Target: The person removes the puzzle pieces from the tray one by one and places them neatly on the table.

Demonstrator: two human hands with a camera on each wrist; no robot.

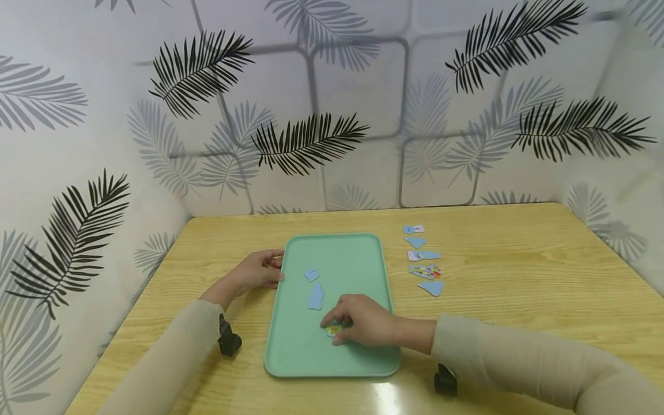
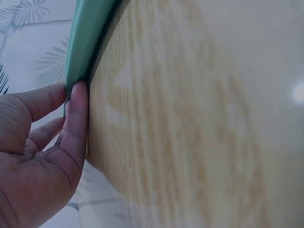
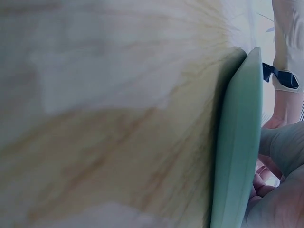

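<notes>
A mint-green tray (image 1: 342, 253) lies on the wooden table. My left hand (image 1: 259, 270) holds its left edge, thumb at the rim and fingers against the side; the left wrist view shows the hand (image 2: 47, 137) gripping that edge from close up. Over the tray's lower part, my right hand (image 1: 365, 320) pinches a yellow-and-blue paper piece (image 1: 334, 329) between thumb and fingers, partly covering it. Above it on the tray lie a small light-blue piece (image 1: 312, 275) and a longer blue piece (image 1: 316, 297). In the right wrist view the tray's wall (image 3: 237, 142) hides the piece.
Right of the tray, several cut paper pieces lie in a column: a blue-and-white strip (image 1: 414, 229), a blue triangle (image 1: 415, 242), another strip (image 1: 423, 255), a multicoloured piece (image 1: 426, 271) and a larger blue triangle (image 1: 432, 287). A leaf-patterned wall (image 1: 358, 173) borders the table's back.
</notes>
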